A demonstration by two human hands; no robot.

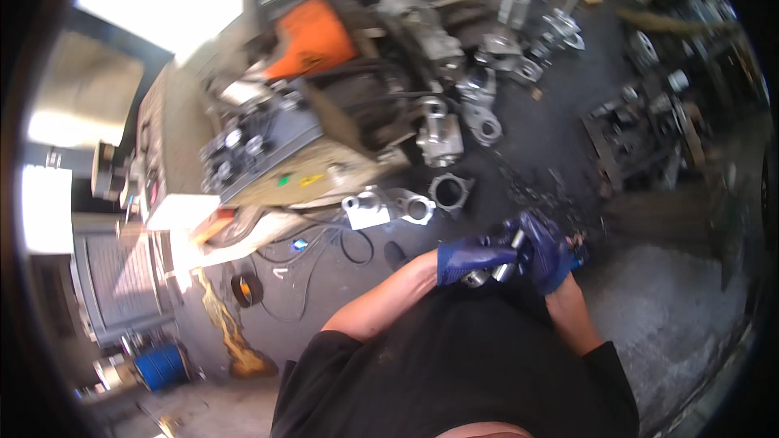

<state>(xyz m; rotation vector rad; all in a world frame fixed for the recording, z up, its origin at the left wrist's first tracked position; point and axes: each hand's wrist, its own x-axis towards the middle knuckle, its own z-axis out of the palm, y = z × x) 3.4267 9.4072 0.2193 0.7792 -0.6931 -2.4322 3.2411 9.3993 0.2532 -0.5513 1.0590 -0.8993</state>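
My left hand (473, 259), in a dark blue glove, is closed on a silver metal part (502, 271) close to my body. My right hand (547, 256), gloved the same way, grips the part from the other side. Short shiny cylinders of it show between and below the gloves; the rest is hidden by my fingers, so its exact kind is unclear. Ahead of my hands lie a dark-bored ring-shaped metal flange (450, 192) and a silver casting with round openings (419, 210).
More silver castings (439, 134) stand on the dark work surface ahead. An orange object (312, 38) and a grey tray of metal parts (272, 146) are at the left. Dark metal pieces (641, 130) lie at the right. A cable (304, 276) and a blue drum (161, 367) are at lower left.
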